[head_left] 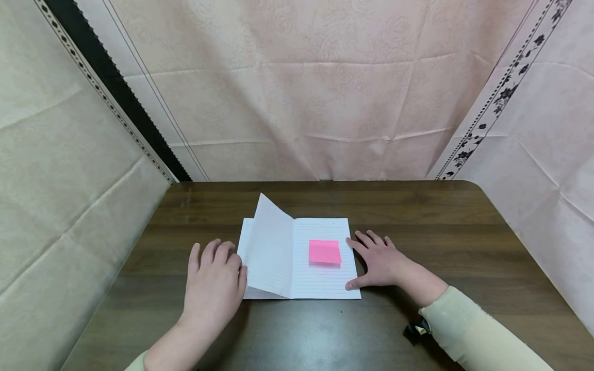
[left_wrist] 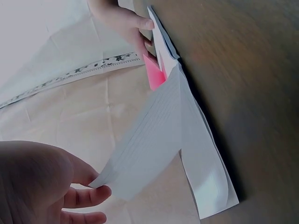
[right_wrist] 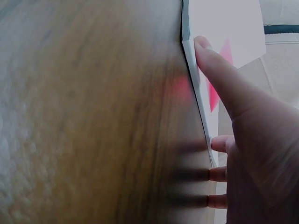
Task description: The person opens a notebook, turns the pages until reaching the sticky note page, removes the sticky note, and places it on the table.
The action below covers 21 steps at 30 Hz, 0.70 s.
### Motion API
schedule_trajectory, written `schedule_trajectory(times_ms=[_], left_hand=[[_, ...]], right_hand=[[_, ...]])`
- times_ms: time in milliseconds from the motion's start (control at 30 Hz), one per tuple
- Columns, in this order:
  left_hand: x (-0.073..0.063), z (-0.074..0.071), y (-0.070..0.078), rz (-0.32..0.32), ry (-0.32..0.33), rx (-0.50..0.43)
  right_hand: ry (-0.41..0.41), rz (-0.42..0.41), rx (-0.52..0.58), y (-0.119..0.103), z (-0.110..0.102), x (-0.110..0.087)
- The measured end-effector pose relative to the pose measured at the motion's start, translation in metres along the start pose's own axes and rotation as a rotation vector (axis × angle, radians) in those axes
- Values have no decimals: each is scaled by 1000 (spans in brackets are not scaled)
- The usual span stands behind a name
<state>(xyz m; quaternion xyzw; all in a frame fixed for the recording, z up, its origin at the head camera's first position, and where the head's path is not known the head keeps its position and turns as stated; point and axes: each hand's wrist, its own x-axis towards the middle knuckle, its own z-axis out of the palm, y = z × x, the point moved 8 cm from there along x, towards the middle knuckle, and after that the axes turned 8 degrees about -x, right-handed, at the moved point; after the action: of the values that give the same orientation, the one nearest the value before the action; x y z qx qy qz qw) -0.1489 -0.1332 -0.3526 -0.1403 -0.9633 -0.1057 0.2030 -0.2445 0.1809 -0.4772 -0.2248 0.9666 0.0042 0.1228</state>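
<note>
An open notebook (head_left: 325, 286) with lined pages lies on the table. Its loose page (head_left: 273, 252) stands lifted at a slant over the left side. My left hand (head_left: 214, 281) pinches that page by its edge between thumb and finger, as the left wrist view shows. On the right-hand page a pink sticky note (head_left: 324, 251) is stuck, its lower edge curling up. Fingers spread, my right hand (head_left: 378, 262) rests at the notebook's right edge. Its thumb (right_wrist: 212, 58) presses on the page near the lower corner, while the fingertips (right_wrist: 218, 174) touch farther up the edge.
The dark wooden table (head_left: 297, 335) reaches to a pale patterned cloth (head_left: 297, 103) hanging behind it. More cloth hangs at both sides, with black floral trim (head_left: 503, 95) on the right. A small black object (head_left: 416, 331) sits at the right sleeve's cuff.
</note>
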Motion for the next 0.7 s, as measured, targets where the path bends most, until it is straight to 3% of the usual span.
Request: schedule_trajectory(times_ms=[700], left_hand=[[-2,10,-22,-121,-108,-126]], right_hand=[[2,-1,7,0,0,0]])
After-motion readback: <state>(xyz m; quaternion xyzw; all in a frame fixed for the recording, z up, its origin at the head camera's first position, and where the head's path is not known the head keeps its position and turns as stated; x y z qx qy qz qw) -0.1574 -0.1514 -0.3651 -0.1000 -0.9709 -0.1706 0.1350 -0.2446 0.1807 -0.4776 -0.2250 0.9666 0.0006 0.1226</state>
